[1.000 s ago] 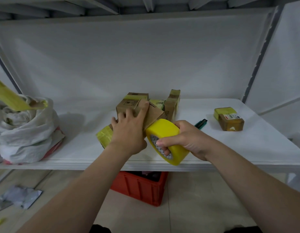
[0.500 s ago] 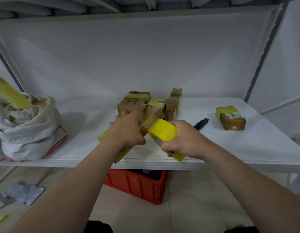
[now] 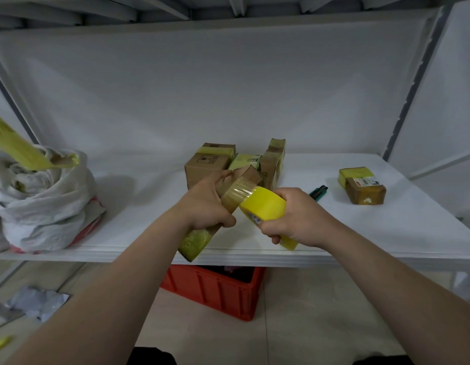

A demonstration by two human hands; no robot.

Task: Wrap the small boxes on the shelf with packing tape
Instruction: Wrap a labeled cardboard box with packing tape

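Left hand grips long box, tilted above shelf. Right hand grips yellow tape roll. Tape strip joins roll to box.

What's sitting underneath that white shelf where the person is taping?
A red plastic crate stands on the floor under the shelf. The shelf's front edge covers most of its inside; only something dark shows, too hidden to name.

A yellow roll of packing tape sits in the right hand, its strip stretched onto a long cardboard box just left of the roll, which the left hand grips at a tilt. Behind the roll, three partly taped boxes cluster on the white shelf. Well right of the roll lies a labelled taped box.
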